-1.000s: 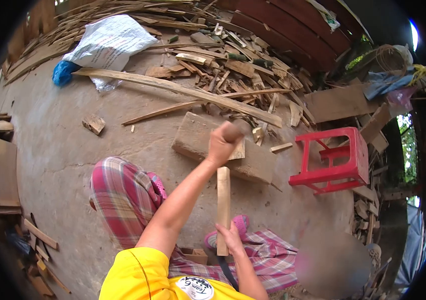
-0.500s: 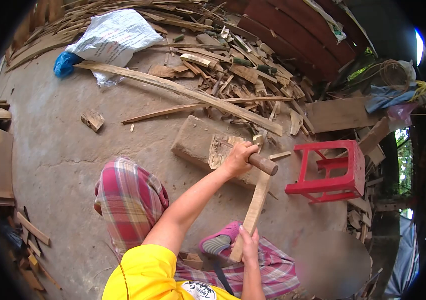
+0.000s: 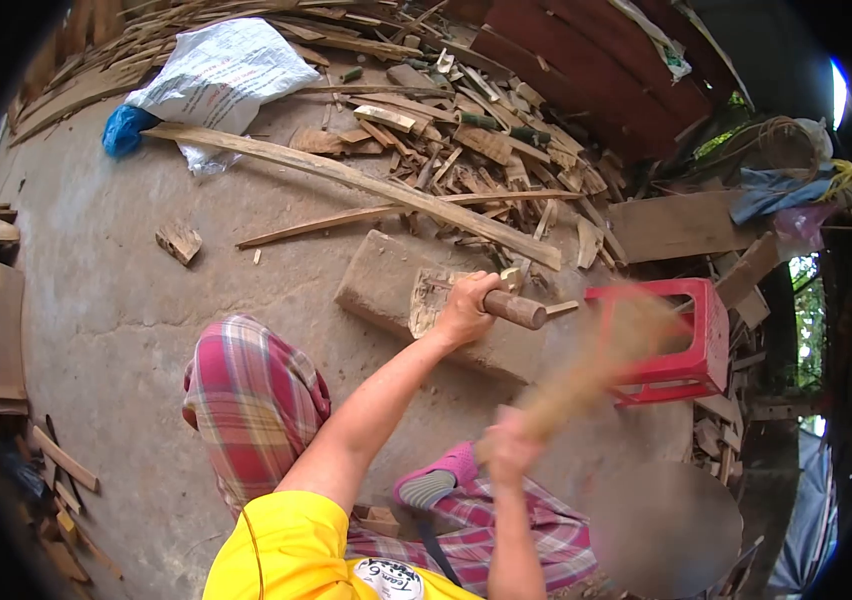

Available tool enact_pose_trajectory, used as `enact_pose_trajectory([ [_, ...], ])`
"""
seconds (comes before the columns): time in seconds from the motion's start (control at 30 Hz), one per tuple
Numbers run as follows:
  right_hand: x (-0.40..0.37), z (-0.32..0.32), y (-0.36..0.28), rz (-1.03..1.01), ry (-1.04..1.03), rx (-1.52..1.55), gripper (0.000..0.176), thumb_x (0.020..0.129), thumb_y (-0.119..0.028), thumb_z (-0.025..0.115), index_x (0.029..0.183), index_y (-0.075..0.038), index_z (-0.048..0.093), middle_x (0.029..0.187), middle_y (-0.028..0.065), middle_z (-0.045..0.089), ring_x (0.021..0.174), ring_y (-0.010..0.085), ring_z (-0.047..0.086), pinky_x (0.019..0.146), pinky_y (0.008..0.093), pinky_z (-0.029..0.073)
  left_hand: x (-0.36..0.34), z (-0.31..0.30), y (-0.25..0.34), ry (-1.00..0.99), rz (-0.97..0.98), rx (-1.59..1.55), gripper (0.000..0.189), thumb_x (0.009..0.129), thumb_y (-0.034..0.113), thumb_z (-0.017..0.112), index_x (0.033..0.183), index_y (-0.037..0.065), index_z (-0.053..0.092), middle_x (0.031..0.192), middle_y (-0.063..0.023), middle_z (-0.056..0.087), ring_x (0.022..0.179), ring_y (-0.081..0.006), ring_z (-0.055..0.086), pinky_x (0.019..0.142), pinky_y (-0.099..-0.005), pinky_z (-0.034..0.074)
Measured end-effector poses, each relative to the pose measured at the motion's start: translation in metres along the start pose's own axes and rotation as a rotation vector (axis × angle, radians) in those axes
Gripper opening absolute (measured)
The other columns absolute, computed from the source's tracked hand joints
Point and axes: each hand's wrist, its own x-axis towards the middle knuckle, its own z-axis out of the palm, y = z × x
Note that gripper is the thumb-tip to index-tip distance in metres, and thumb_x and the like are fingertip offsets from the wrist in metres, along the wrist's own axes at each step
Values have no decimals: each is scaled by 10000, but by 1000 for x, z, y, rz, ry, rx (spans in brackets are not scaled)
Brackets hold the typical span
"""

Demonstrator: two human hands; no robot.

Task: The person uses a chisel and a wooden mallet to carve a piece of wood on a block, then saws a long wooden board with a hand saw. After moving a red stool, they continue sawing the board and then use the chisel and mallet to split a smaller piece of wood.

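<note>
My left hand (image 3: 468, 308) is closed around a tool with a thick, round brown wooden handle (image 3: 518, 309); the handle's end points right, and its working part is mostly hidden. Beyond that hand, a pale, rough-cut wood block (image 3: 426, 304) rests at the long, dusty slab (image 3: 376, 277). Lower right, my right hand (image 3: 512, 447) grips one end of a wooden stick (image 3: 571, 385). Motion smears both the hand and the stick, whose far end crosses in front of the red plastic stool (image 3: 716, 335).
A long plank (image 3: 346, 176) lies across the floor before a heap of wood scraps (image 3: 506, 140). A small wood chunk (image 3: 179, 242) sits at left. A white sack (image 3: 231, 75) and blue bag (image 3: 129, 130) lie behind. My knee (image 3: 256, 400) is bent at left.
The wooden stick has swung right and away from the tool, where its far end was, and is now blurred. My left hand keeps its hold with the handle turned slightly flatter.
</note>
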Motion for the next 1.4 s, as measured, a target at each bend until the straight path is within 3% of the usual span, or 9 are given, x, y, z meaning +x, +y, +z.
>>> enact_pose_trajectory([
  [0.03,6,12,-21,538,-233,307,463,861,-242,681,1191,-24,441,766,54,541,581,149,569,519,305,502,-1,3,-1,3,12,-5,225,633,-19,631,831,55,556,751,-157,565,777,-388,561,657,-455,427],
  [0.17,37,-16,-67,691,-90,420,518,877,-239,678,1255,-27,395,761,53,521,529,133,538,481,279,475,-7,2,-10,-19,-34,58,214,647,11,658,812,30,522,778,-158,567,787,-384,563,671,-442,425],
  [0.33,43,-18,-83,314,237,638,459,886,-203,646,1220,12,415,848,93,528,703,178,569,628,328,502,-6,3,-14,-42,-28,48,202,652,17,660,808,36,532,777,-153,573,805,-379,565,692,-433,425],
  [0.4,20,11,-47,484,-230,167,468,874,-216,665,1204,36,448,882,122,554,770,242,582,727,362,492,-4,2,-15,-34,-21,45,202,651,19,661,807,35,534,777,-155,573,808,-380,565,694,-433,425],
  [0.5,19,-8,-44,540,-197,152,490,857,-224,691,1188,58,464,940,156,578,838,276,580,803,366,469,3,4,-20,-20,6,76,202,647,22,664,804,31,537,778,-159,574,811,-382,564,696,-433,424],
  [0.87,-29,-1,-8,722,3,329,442,871,-236,697,1153,6,457,914,109,580,691,181,580,567,332,499,-45,36,11,-17,2,1,234,604,-20,632,807,33,528,774,-162,545,803,-391,542,680,-461,416],
  [1.0,-44,28,10,656,-458,-137,546,836,-314,688,1167,19,410,941,316,629,901,486,621,797,495,484,-43,19,4,-144,-16,-25,222,647,8,664,835,31,549,801,-159,572,793,-358,569,697,-416,437],
  [1.13,-58,41,26,706,-465,-189,529,832,-297,676,1197,-36,396,998,329,617,968,503,589,821,507,469,-25,-10,-1,-328,-91,-76,194,728,33,716,862,41,575,843,-117,622,794,-250,618,686,-356,475],
  [1.4,-46,27,50,686,-502,-225,584,836,-305,662,1252,-38,353,1019,322,623,982,502,589,840,536,464,46,-93,-57,646,-313,-104,232,808,154,764,810,76,545,716,38,534,619,-76,462,564,-264,416],
])
